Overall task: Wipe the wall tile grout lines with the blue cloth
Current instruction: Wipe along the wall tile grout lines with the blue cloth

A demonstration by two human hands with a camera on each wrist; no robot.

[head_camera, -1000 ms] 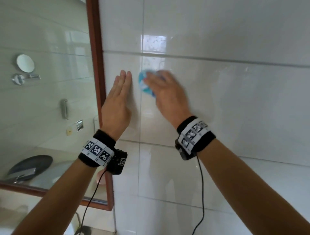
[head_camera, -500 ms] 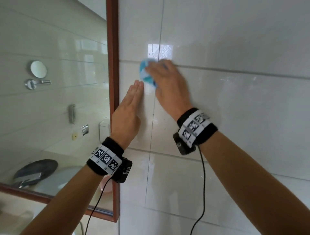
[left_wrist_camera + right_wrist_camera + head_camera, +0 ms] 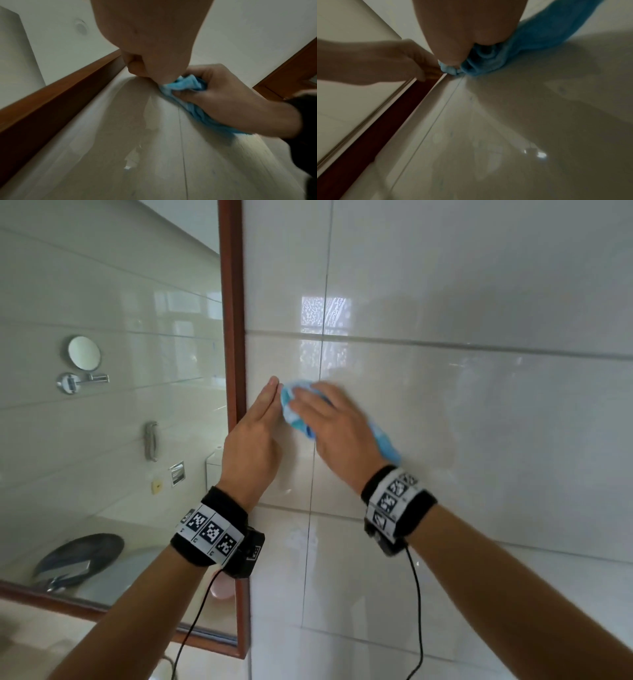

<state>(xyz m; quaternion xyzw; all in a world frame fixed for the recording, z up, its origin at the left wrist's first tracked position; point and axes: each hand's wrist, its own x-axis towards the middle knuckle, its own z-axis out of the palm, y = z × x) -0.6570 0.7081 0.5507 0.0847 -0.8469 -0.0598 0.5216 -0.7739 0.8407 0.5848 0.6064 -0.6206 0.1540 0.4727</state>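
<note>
My right hand (image 3: 329,422) grips a bunched blue cloth (image 3: 291,409) and presses it against the glossy white wall tile, over the vertical grout line (image 3: 325,285) and a little below the horizontal grout line (image 3: 445,344). A tail of the cloth trails out past the wrist. In the left wrist view the right hand's fingers (image 3: 223,97) curl round the cloth (image 3: 181,85). My left hand (image 3: 253,433) lies flat on the tile with straight fingers, its fingertips almost touching the cloth, just right of the mirror frame. The right wrist view shows the cloth (image 3: 539,35) bunched under the palm.
A red-brown wooden mirror frame (image 3: 233,302) runs vertically just left of both hands. The mirror (image 3: 102,405) reflects a tiled bathroom wall, a small round mirror and a basin. Wet streaks shine on the tile (image 3: 133,159). Tiled wall extends right and below.
My right hand has slid the cloth down the vertical grout line, from the crossing with the horizontal line to a spot below it. The left hand stays flat on the wall.
</note>
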